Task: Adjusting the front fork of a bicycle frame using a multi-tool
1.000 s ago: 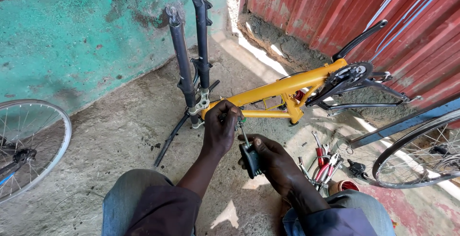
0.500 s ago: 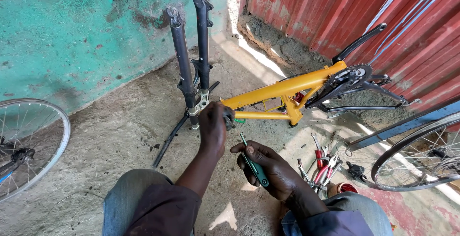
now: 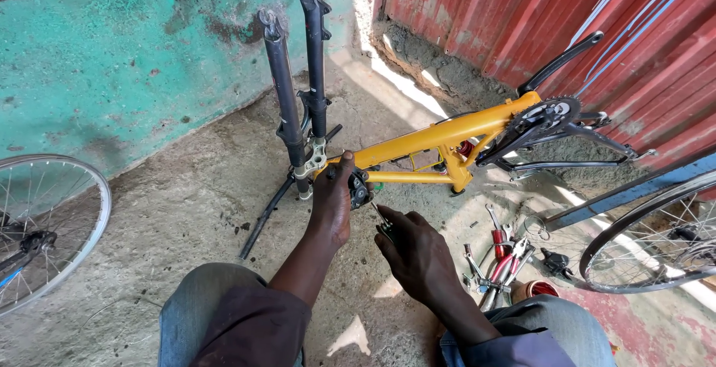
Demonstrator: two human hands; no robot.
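An upside-down yellow bicycle frame [image 3: 440, 137] lies on the concrete floor, its black fork [image 3: 287, 87] pointing up against the teal wall. My left hand [image 3: 333, 197] grips the frame's head end by the black stem and handlebar. My right hand [image 3: 418, 251] is closed around a small green-handled tool [image 3: 382, 215] whose tip points up toward the head end, just right of my left hand. The black crank and chainring [image 3: 548, 117] sit at the frame's far right.
A bicycle wheel [image 3: 45, 225] leans at the left edge, another wheel [image 3: 656, 236] at the right. Red-handled pliers and other tools [image 3: 500, 255] lie on the floor beside my right knee. A red corrugated metal wall [image 3: 597, 16] stands behind.
My right hand has turned over and moved up closer to the head end, hiding most of the tool. My left hand shifted slightly along the stem.
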